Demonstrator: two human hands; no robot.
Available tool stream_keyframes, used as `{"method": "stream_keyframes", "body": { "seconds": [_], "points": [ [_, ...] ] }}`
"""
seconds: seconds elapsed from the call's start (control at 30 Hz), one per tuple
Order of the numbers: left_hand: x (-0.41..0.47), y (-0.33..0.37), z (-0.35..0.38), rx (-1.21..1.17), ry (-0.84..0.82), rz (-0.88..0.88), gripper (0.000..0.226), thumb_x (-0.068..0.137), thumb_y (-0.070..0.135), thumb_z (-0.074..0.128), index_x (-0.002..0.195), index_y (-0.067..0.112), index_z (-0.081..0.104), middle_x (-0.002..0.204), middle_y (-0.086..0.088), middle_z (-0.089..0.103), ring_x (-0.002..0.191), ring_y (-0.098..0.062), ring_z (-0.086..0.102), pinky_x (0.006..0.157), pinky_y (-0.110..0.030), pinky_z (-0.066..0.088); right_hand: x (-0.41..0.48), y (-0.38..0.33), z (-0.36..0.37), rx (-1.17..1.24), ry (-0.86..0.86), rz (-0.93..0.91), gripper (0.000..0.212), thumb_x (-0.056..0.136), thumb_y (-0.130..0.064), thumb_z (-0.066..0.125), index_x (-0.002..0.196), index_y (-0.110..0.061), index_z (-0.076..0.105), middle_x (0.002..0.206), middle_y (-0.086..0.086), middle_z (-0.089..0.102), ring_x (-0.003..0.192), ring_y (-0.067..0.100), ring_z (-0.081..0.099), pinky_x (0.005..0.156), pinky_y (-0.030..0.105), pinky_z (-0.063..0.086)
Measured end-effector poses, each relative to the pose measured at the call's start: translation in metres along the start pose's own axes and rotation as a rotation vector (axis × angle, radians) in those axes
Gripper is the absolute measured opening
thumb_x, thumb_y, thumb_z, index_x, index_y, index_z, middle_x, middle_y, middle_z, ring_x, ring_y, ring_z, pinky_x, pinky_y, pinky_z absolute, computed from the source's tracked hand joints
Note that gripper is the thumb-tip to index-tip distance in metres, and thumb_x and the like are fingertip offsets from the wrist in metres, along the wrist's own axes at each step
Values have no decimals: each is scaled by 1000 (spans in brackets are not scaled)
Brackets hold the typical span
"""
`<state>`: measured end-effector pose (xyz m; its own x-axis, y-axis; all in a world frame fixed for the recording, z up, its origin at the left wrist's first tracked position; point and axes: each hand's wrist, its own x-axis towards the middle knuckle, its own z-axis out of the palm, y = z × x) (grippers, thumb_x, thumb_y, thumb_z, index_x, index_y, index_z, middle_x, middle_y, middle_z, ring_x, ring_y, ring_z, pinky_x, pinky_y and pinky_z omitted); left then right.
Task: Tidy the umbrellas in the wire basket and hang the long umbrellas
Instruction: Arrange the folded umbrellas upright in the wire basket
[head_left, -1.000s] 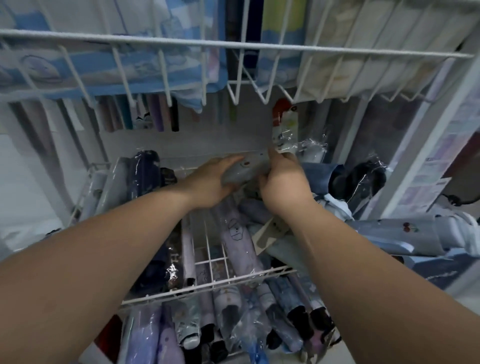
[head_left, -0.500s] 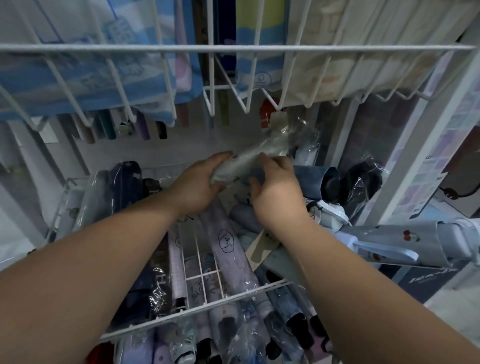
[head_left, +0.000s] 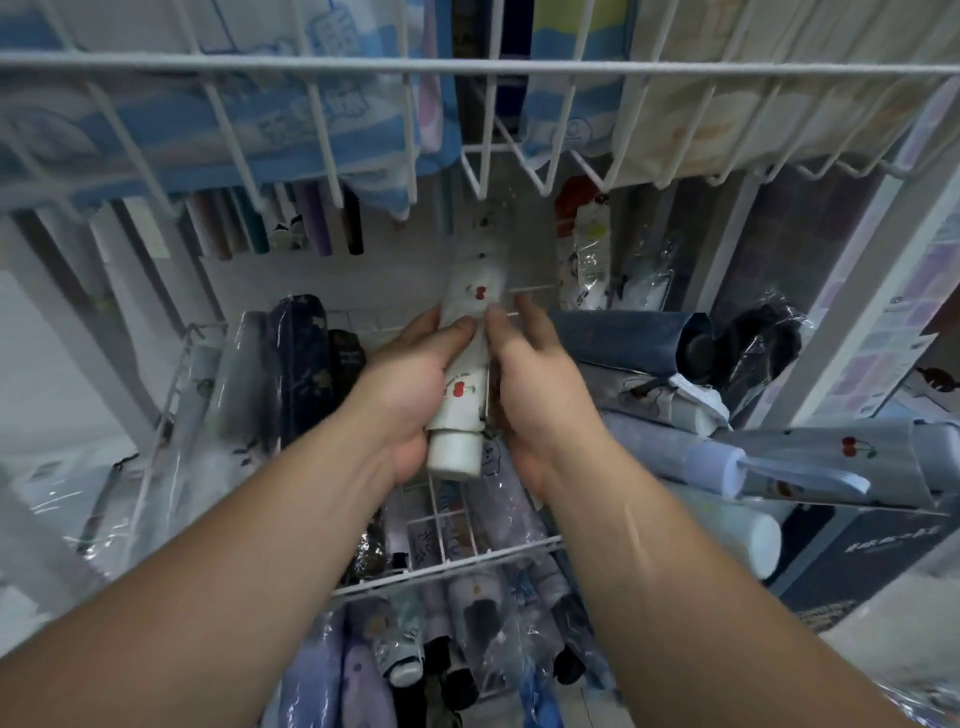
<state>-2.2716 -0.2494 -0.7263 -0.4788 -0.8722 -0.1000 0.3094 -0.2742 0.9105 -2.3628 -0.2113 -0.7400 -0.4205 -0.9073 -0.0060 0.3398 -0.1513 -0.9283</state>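
White folded umbrella (head_left: 464, 374) with red cherry prints stands nearly upright above the wire basket (head_left: 447, 564), its long axis vertical and its plain white handle end pointing down, the left hand (head_left: 410, 387) wrapped around its left side and the right hand (head_left: 535, 382) gripping its right.

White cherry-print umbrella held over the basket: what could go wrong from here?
1. The white folded umbrella is gripped by the left hand, with the right hand alongside; its clear wrap may be slick, so it could slip.
2. Its far end sits close under the upper wire rack and could snag.
3. The wire basket looks crowded, so re-seating could dislodge neighbours.
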Motion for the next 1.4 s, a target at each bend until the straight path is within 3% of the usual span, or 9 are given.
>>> {"method": "stream_keyframes", "body": {
  "seconds": [0.1, 0.23, 0.4, 0.5, 0.67, 0.9, 1.03, 1.23, 1.4],
  "points": [
    [-10, -7, -6, -118, 6, -54, 29, 102, 22, 56, 129, 18, 63, 96, -9, 75, 73, -24, 72, 67, -40, 63, -38, 18, -14, -83, -151, -44, 59, 97, -25, 65, 151, -29, 41, 126, -5, 69, 111, 7, 69, 99, 33, 54],
    [-26, -13, -12, -81, 57, -117, 34, 102, 24, 57, 130, 7, 62, 86, -13, 70, 68, -25, 70, 60, -38, 61, -59, 30, -43, -340, -441, -119, 103, 71, -13, 89, 155, -30, 32, 138, -7, 62, 127, 10, 59, 107, 39, 48],
    [-41, -18, -27, -9, 91, -75, 31, 102, 21, 55, 132, 17, 62, 94, -10, 75, 78, -24, 72, 74, -41, 62, -55, 40, -54, -502, -499, -114, 132, 53, -12, 99, 158, -32, 23, 151, -10, 47, 131, 0, 53, 108, 27, 47],
    [-47, -19, -31, 46, 86, -58, 32, 103, 18, 51, 134, 21, 60, 102, -9, 75, 88, -24, 73, 74, -38, 63, -55, 45, -51, -534, -433, -176, 116, 55, -16, 97, 154, -26, 37, 136, -10, 61, 119, -1, 62, 101, 23, 52],
    [-54, -27, -31, 129, 51, -91, 30, 105, 18, 48, 133, 17, 58, 125, -17, 70, 113, -37, 68, 79, -46, 62, -45, 50, -50, -467, -217, -287, 66, 70, -22, 90, 131, -14, 66, 117, -5, 74, 110, 7, 69, 98, 38, 56],
    [-63, -26, -40, 86, 51, -96, 35, 103, 12, 52, 137, 20, 55, 123, -11, 72, 107, -30, 71, 75, -43, 62, -40, 30, -39, -248, -260, -70, 45, 73, -37, 86, 106, -9, 70, 98, 14, 77, 93, 19, 73, 87, 47, 60],
    [-74, -25, -34, 126, -7, -127, 38, 102, 13, 54, 139, 21, 52, 127, -10, 70, 117, -31, 67, 88, -47, 59, -13, 18, -18, -172, -108, 108, 40, 95, -30, 68, 130, -14, 55, 105, 11, 76, 84, 21, 75, 70, 36, 59],
    [-79, -1, -45, 874, 47, 22, 17, 102, 22, 56, 113, 28, 68, 100, 0, 76, 91, -22, 75, 86, -43, 61, 6, 28, -16, -427, -81, 120, 59, 80, -20, 80, 134, -16, 56, 111, 15, 73, 91, 31, 75, 83, 51, 61],
    [-67, 24, -76, 1578, 295, 468, 35, 94, 37, 64, 128, 30, 66, 128, 1, 67, 122, -25, 59, 105, -41, 47, 5, 35, -10, -818, -73, 60, 56, 77, -31, 85, 122, -21, 54, 103, 1, 65, 80, 13, 65, 63, 24, 54]
  ]
}}
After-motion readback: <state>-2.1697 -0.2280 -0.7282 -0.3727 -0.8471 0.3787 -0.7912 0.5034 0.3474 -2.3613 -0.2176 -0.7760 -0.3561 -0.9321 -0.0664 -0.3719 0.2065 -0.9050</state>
